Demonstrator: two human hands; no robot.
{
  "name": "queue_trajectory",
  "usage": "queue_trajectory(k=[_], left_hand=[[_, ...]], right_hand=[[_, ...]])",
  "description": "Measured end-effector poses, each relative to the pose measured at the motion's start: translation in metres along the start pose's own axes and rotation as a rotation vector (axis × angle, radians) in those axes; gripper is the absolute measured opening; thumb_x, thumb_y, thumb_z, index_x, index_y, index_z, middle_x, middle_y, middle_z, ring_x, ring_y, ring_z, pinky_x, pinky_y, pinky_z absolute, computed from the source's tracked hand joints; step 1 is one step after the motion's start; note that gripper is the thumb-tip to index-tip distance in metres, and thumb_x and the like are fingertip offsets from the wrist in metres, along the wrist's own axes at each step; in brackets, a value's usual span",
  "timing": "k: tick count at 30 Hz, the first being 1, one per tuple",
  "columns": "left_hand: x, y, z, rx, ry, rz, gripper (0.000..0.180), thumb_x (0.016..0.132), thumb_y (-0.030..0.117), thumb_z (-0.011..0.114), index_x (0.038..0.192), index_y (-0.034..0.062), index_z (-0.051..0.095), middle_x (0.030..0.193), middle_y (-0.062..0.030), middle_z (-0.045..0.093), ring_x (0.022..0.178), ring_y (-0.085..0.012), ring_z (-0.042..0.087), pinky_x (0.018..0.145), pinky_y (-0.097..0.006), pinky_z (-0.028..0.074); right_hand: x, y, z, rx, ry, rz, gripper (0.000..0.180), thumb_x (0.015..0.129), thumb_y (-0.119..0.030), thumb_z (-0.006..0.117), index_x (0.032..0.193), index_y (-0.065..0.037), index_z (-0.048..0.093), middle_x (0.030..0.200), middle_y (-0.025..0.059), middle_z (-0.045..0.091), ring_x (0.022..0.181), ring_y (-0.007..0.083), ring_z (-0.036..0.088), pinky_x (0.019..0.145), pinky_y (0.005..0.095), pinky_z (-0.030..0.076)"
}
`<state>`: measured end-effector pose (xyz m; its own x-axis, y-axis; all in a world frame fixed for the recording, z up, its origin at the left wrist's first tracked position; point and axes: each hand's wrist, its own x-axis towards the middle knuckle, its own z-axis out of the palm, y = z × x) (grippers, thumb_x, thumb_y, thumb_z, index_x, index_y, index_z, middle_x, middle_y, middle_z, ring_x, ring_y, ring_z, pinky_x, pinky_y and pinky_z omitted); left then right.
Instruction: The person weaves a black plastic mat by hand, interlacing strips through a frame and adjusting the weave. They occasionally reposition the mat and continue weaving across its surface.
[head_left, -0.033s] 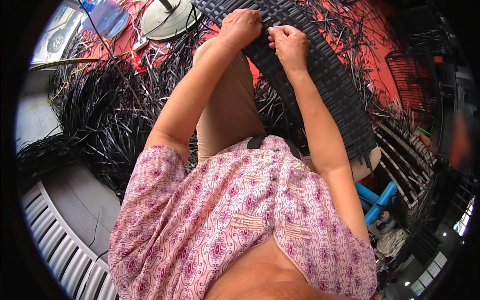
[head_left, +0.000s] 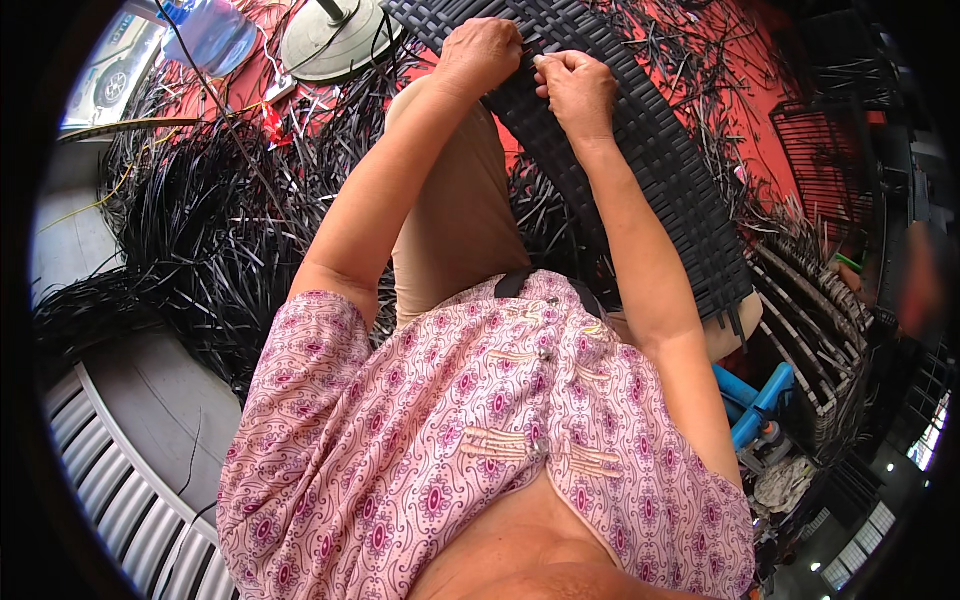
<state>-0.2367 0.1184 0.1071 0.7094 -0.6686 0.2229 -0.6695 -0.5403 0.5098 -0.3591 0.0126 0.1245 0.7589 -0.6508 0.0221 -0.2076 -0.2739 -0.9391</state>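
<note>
A long black panel [head_left: 665, 185] of woven flat plastic strips slopes from the top middle down to the right, over my right thigh. At its upper part my left hand [head_left: 482, 52] is closed, fingers curled in, and hides whatever lies inside them. Just right of it, above the weave, my right hand [head_left: 582, 95] has thumb and forefinger pinched together. What is in that pinch is too small to make out. Cut strip ends stick out at the panel's lower end beside my right knee.
Heaps of loose black strips [head_left: 200, 200] cover the red floor [head_left: 740, 150] on the left. A round grey base [head_left: 335, 45] and a large blue water bottle [head_left: 215, 35] stand at the far left. Lower right are a blue plastic object [head_left: 760, 405] and bundled strips [head_left: 815, 320]; a ribbed grey seat [head_left: 130, 490] is lower left.
</note>
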Motion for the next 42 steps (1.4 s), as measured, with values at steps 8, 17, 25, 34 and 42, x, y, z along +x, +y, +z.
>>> queue_trajectory(k=[8,17,25,34,42], left_hand=[[0.003,-0.010,0.011,-0.012,0.045,0.067,0.025,0.087,0.019,0.057,0.095,0.0080,0.078,0.092,-0.0209,0.072,0.092,-0.0410,0.070,0.084,-0.049,0.056],[0.003,-0.014,-0.003,-0.290,-0.129,0.064,0.028,0.087,0.017,0.058,0.104,0.0031,0.075,0.085,-0.0189,0.074,0.077,-0.0322,0.074,0.075,-0.042,0.059],[0.016,-0.026,-0.007,-0.364,-0.258,0.058,0.024,0.089,0.016,0.061,0.102,0.0026,0.076,0.075,-0.0140,0.074,0.062,-0.0206,0.074,0.063,-0.034,0.060],[0.020,-0.036,-0.012,-0.709,-0.358,-0.209,0.020,0.093,0.025,0.072,0.092,0.0059,0.073,0.074,0.0011,0.069,0.064,-0.0081,0.065,0.057,-0.025,0.052],[0.013,-0.083,-0.031,-0.808,-0.221,-0.252,0.023,0.093,0.028,0.075,0.100,0.0068,0.071,0.082,0.0036,0.068,0.068,-0.0058,0.062,0.062,-0.022,0.050]], right_hand=[[0.030,0.014,0.006,-0.435,-0.103,-0.100,0.024,0.080,-0.026,0.067,0.084,-0.006,0.079,0.083,0.0209,0.073,0.083,0.0399,0.073,0.082,0.0444,0.058],[0.030,0.012,0.010,-0.512,-0.106,-0.140,0.018,0.083,-0.025,0.073,0.089,-0.010,0.080,0.093,0.0194,0.075,0.092,0.0378,0.072,0.086,0.0445,0.057],[0.033,0.019,0.017,-0.549,-0.040,-0.198,0.023,0.082,-0.027,0.075,0.092,-0.007,0.080,0.085,0.0164,0.075,0.082,0.0328,0.074,0.079,0.0404,0.056],[0.022,0.002,0.029,-0.652,0.050,-0.261,0.028,0.086,-0.030,0.072,0.090,-0.002,0.076,0.087,0.0235,0.073,0.088,0.0407,0.072,0.083,0.0466,0.056],[-0.013,-0.002,0.009,-0.298,0.114,-0.555,0.038,0.082,-0.006,0.075,0.117,0.003,0.064,0.117,0.0205,0.062,0.111,0.0348,0.062,0.097,0.0437,0.051]])
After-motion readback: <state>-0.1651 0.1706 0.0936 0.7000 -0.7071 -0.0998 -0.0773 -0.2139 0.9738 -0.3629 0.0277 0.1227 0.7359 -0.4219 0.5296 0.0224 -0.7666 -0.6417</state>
